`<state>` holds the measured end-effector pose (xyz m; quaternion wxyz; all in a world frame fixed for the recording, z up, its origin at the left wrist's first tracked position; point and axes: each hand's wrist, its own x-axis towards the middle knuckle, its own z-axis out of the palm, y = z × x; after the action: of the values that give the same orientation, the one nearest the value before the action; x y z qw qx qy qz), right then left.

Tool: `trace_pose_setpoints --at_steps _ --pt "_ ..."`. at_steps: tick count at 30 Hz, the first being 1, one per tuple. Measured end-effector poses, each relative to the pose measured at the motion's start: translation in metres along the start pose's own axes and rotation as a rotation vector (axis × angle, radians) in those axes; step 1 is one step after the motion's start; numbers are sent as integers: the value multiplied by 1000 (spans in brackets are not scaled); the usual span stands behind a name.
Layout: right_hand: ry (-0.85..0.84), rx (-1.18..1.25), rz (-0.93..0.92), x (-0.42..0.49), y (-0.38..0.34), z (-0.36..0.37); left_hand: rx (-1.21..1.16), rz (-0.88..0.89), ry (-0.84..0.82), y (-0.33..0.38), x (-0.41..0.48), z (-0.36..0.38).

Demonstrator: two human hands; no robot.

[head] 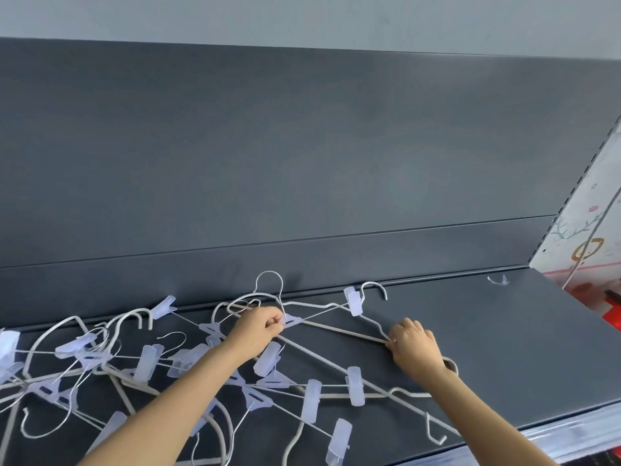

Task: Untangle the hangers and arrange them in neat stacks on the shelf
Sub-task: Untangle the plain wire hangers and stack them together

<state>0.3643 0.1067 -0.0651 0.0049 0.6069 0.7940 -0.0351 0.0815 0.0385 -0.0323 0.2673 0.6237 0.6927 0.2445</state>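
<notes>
Fingers (274, 323) on hanger (296, 320), hook (268, 272) rearward, seemingly crosswise.

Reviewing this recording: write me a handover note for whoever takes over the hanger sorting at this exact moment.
Left hand: grips the centre piece of a translucent plastic clip hanger with a metal hook, near the back of the shelf.
Right hand: pinches the shoulder end of a white coated hanger.
Things: the tangled pile of white and translucent hangers lies over the left and middle of the dark grey shelf. Both held hangers cross others.
Done: no neat stack in view.
Left: free the two held hangers, then separate and stack the rest.
</notes>
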Motion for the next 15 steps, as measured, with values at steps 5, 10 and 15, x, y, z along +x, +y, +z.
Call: trace_pose_setpoints --at_steps 5,10,15 --pt "68 -44 24 -1 25 -15 -30 3 6 0 -1 -3" --pt "180 182 51 -8 67 -30 -50 35 -11 8 7 0" --pt "278 318 112 -22 92 -46 -33 50 -69 7 8 0"
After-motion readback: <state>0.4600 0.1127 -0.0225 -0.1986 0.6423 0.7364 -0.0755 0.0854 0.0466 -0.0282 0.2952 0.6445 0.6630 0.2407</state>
